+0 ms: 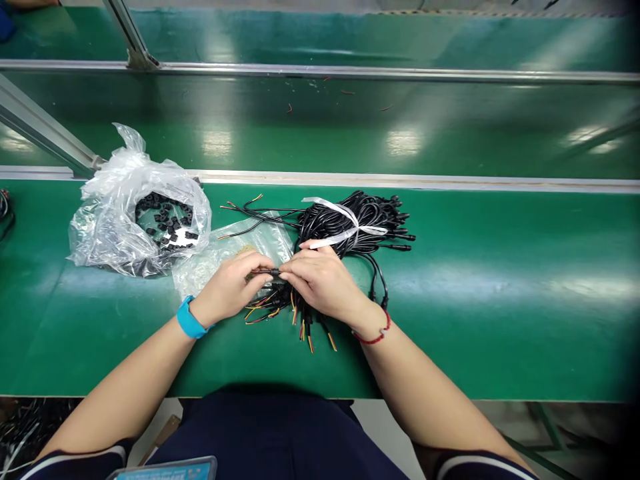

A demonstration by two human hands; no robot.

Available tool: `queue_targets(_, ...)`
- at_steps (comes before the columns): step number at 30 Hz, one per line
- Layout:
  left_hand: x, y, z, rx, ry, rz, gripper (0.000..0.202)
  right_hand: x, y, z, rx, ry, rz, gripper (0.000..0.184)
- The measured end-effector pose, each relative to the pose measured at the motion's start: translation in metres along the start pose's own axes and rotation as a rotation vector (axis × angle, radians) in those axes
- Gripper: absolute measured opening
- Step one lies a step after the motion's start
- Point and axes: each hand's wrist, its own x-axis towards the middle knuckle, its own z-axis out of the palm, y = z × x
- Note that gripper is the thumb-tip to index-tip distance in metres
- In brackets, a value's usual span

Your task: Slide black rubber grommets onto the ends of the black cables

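A glossy green tabletop (500, 280) runs across the view, edged along its far side by a pale metal rail (400, 181), with another green surface (325, 137) lying beyond it. Near the middle of the tabletop, in front of the person, a slim black cable end with a short, thicker black piece on it (275, 272) is held between the two hands. The left hand (227, 285) is closed to a pinch, thumb and fingers gripping the cable end from the left; the right hand (320, 277) pinches it from the right, its fingertips drawn together just beside the thicker piece. Below and between the hands, stripped yellow and red wire ends (303, 329) fan out toward the person. Just beyond the right hand lies a thick coiled bundle of black cables (330, 223), tied with a white strip (358, 228), its black plugs (400, 247) pointing right. A flat, clear plastic bag (197, 275) lies partly behind the left hand. Farther left stands a crumpled, translucent plastic bag (107, 227), open at the top, with small black parts (165, 217) inside. A bright blue band (189, 320) circles the left wrist, a thin red bracelet (373, 339) the right. On the far green surface lie a few thin reddish scraps (347, 93).
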Motion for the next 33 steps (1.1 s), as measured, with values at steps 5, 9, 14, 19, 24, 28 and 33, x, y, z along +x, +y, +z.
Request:
queue_targets(5,-0.003,0.006,0.004,0.022,-0.229,-0.041,0.004,0.008,-0.004,-0.010,-0.065,0.104,-0.023,0.022)
queue_targets(9,-0.006,0.011,0.009,0.105,-0.352,-0.028,0.006,0.039,-0.005,-0.008,-0.444,0.062,0.039,0.024)
queue_targets(14,-0.006,0.011,0.004,0.065,-0.373,-0.001,0.013,0.077,0.001,0.004,-0.696,-0.231,0.168,0.024)
queue_targets(19,-0.003,-0.003,-0.036,0.118,-0.054,-0.052,0.014,0.079,0.006,0.004,-0.696,-0.242,0.186,0.026)
queue_targets(24,-0.011,-0.046,-0.085,0.332,0.495,-0.335,0.015,0.066,0.002,0.006,-0.520,-0.068,0.094,0.028)
queue_targets(28,-0.015,-0.072,-0.086,0.605,0.303,-0.489,0.016,0.054,-0.008,0.019,-0.213,-0.025,-0.127,0.031)
queue_targets(33,-0.013,-0.074,-0.072,0.734,0.218,-0.539,0.023,0.036,-0.015,0.031,-0.053,-0.089,0.029,0.031)
